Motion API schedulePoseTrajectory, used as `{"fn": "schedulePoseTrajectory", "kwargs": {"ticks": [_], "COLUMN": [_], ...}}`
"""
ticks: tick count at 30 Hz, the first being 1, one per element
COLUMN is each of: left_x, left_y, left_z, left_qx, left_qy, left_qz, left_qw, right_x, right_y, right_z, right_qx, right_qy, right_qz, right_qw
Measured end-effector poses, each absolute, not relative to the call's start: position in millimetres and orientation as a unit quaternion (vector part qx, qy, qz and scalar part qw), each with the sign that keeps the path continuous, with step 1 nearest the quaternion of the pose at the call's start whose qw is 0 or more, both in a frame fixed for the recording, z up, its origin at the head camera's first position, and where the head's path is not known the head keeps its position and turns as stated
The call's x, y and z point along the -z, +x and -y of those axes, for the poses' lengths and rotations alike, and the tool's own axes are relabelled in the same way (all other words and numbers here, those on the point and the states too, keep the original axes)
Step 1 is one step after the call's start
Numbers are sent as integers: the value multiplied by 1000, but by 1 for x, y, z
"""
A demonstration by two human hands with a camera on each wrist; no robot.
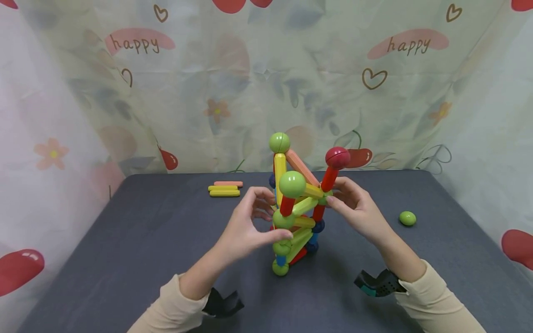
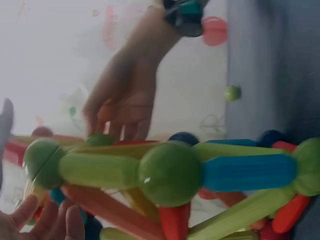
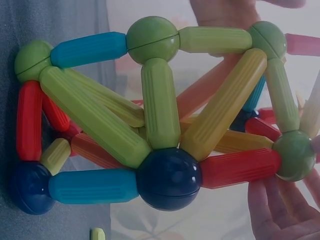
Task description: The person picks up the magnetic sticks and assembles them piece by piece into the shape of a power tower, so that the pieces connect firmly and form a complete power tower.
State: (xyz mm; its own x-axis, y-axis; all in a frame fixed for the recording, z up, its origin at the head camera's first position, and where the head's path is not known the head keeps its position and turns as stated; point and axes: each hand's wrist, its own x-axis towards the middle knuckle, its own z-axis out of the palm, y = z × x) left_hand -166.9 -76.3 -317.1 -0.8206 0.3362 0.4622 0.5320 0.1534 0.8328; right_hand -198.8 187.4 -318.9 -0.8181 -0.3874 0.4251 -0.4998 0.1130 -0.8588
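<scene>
A tall frame of coloured rods and balls, which looks like a magnetic building set (image 1: 301, 240), stands mid-table. My right hand (image 1: 354, 208) pinches a green ball (image 3: 295, 155) at its upper right, thumb in front and fingers behind. From that ball a red rod (image 1: 329, 179) rises to a red ball (image 1: 337, 157). My left hand (image 1: 250, 226) is beside the frame's left side, thumb stretched out and fingers loosely bent around a green ball (image 2: 44, 162); whether they touch is hard to tell. Another green ball (image 1: 292, 184) tops a short red rod above the left hand.
Behind the left hand, two yellow rods (image 1: 225, 193) and a pink rod (image 1: 228, 184) lie on the dark table (image 1: 166, 240). A loose green ball (image 1: 407, 218) sits to the right. A printed curtain (image 1: 266, 83) hangs along the back edge.
</scene>
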Motion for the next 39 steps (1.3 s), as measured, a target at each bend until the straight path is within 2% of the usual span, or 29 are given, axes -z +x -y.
{"fn": "schedulePoseTrajectory", "kwargs": {"ticks": [10, 19, 24, 30, 33, 39], "left_x": [324, 332, 334, 336, 337, 338], "left_y": [-161, -182, -195, -205, -208, -208], "left_z": [84, 120, 139, 148, 149, 150], "left_qx": [538, 591, 622, 647, 657, 659], "left_qy": [-233, -216, -199, -156, -133, -143], "left_qz": [790, 753, 735, 731, 728, 724], "left_qw": [177, 195, 180, 150, 144, 145], "right_x": [322, 328, 338, 367, 380, 397], "right_y": [-199, -211, -240, -290, -306, -326], "right_z": [-176, -166, -171, -176, -175, -169], "right_qx": [-603, -576, -537, -481, -443, -385], "right_qy": [336, 387, 291, 173, 155, 144], "right_qz": [723, 719, 791, 857, 881, 911], "right_qw": [22, -34, -33, -67, -63, -33]}}
